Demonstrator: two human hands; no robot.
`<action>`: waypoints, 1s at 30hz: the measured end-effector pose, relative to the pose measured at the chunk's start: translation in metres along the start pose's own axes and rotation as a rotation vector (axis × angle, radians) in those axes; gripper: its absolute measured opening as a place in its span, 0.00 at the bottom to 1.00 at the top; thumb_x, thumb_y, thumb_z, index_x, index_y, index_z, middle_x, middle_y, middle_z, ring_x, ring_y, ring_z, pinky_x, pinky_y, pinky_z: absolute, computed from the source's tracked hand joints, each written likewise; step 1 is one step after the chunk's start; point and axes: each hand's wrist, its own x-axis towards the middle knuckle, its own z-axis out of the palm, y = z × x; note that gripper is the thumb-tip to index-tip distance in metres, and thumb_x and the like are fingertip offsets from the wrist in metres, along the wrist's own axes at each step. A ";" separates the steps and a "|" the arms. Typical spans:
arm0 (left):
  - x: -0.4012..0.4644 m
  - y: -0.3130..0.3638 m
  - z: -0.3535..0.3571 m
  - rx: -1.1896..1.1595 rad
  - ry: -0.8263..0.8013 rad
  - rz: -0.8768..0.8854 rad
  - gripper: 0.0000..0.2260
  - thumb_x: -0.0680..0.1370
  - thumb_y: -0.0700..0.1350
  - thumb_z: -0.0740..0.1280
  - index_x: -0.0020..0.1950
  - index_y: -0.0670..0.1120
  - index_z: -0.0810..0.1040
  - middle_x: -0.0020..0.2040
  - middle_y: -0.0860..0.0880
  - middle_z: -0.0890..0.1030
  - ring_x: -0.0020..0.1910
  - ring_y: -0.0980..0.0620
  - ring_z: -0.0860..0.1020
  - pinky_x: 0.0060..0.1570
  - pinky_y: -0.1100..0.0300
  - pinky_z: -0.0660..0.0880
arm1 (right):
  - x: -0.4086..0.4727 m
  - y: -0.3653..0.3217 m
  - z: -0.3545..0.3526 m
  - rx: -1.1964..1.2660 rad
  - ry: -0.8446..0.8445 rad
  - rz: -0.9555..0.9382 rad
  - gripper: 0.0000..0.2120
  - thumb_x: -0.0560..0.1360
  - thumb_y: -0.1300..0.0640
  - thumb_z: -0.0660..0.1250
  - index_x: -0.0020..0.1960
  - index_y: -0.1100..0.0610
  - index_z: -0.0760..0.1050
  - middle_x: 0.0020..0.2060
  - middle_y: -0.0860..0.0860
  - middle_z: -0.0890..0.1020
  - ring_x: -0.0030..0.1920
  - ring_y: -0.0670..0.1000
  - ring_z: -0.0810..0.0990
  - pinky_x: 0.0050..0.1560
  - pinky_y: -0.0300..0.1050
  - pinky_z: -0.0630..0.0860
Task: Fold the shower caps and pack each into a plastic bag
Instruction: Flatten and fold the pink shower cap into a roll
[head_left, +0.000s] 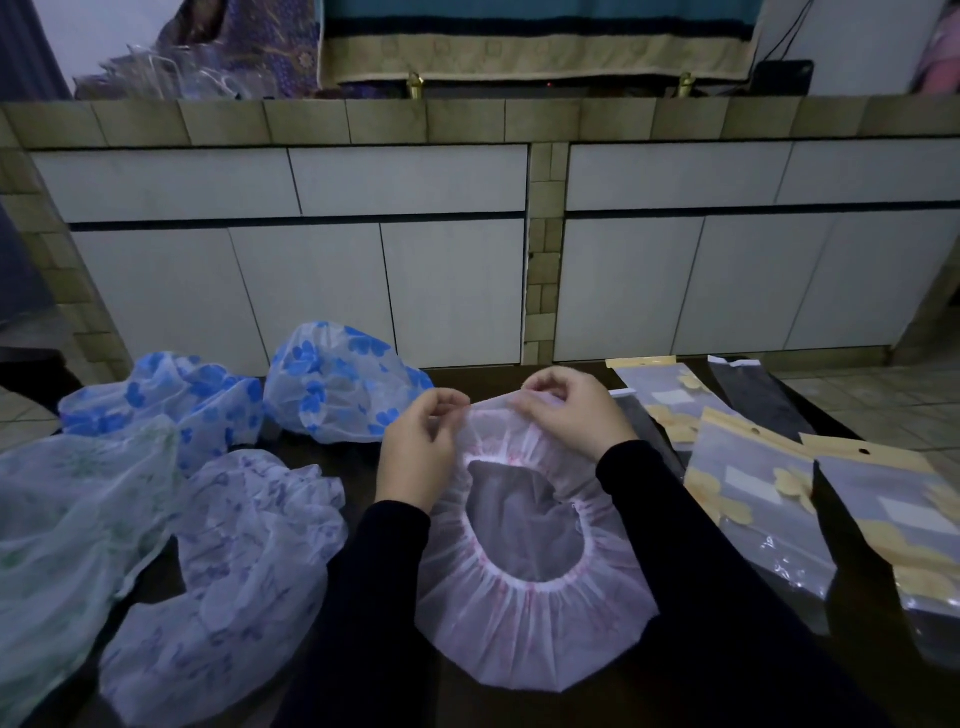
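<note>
Head view: pink cap (530, 618) lies flat on the dark table (857, 623), elastic opening up, dead centre in front of the person; it is the landmark here. Not yet folded. Left of it, four more caps, loose and unfolded: lilac cap (234, 561) just beside, green cap (67, 530) beyond that, two blue-flower caps (337, 384) farther back. Right of the pink cap, flat bags (753, 499) with yellow headers, all looking unfilled. Judgement: task near its start, no packed cap visible, five caps left.

Hands: both at the pink cap's far edge, close together, dark sleeves running down either side of it. Left hand (415, 452) pinches the edge, fingers curled. Right hand (566, 410) pinches the same edge, lifting it slightly, likely for the first fold
</note>
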 end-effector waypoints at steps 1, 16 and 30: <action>0.000 0.001 0.000 0.015 0.001 0.014 0.11 0.78 0.38 0.65 0.44 0.55 0.78 0.43 0.57 0.80 0.43 0.64 0.77 0.45 0.73 0.71 | -0.001 -0.001 -0.001 -0.011 -0.024 -0.013 0.05 0.71 0.53 0.74 0.41 0.52 0.79 0.38 0.45 0.81 0.43 0.45 0.79 0.46 0.39 0.73; -0.002 0.010 0.004 -0.104 -0.039 -0.121 0.06 0.72 0.42 0.75 0.45 0.52 0.82 0.46 0.53 0.83 0.49 0.58 0.80 0.50 0.64 0.77 | -0.013 0.005 0.005 -0.023 0.018 -0.184 0.10 0.69 0.45 0.73 0.44 0.51 0.79 0.39 0.45 0.81 0.43 0.45 0.79 0.43 0.39 0.76; 0.000 0.004 0.003 0.118 0.069 -0.097 0.05 0.80 0.47 0.63 0.45 0.51 0.74 0.36 0.54 0.76 0.34 0.57 0.73 0.33 0.67 0.67 | -0.015 0.013 0.005 0.022 0.098 -0.139 0.02 0.76 0.56 0.68 0.44 0.53 0.78 0.42 0.47 0.81 0.46 0.44 0.78 0.48 0.36 0.75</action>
